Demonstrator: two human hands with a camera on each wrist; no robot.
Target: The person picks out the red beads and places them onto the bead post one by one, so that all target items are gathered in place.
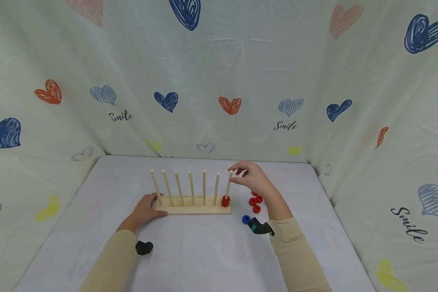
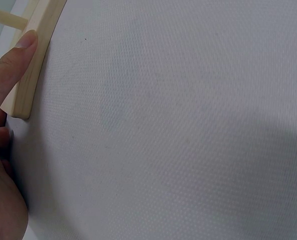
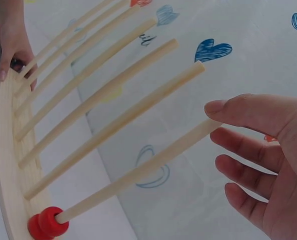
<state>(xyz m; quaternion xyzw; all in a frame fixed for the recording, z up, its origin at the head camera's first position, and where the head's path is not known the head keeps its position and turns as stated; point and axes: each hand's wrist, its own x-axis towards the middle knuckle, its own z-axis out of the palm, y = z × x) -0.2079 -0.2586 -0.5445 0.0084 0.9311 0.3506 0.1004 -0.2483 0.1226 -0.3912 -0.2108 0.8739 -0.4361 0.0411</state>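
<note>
A wooden peg board with several upright dowels lies on the table. My left hand grips its left end, the thumb along the edge and the other fingers mostly hidden behind. Two red beads sit stacked at the foot of the rightmost dowel. Around that dowel's tip, my right hand has its thumb and index finger on either side, with no bead between them. The other fingers of this hand are spread and loosely bent.
Several loose red beads lie right of the board, below the right forearm. Closer to me is one blue bead, beside the black wrist camera. A heart-printed cloth hangs behind and along both sides of the table.
</note>
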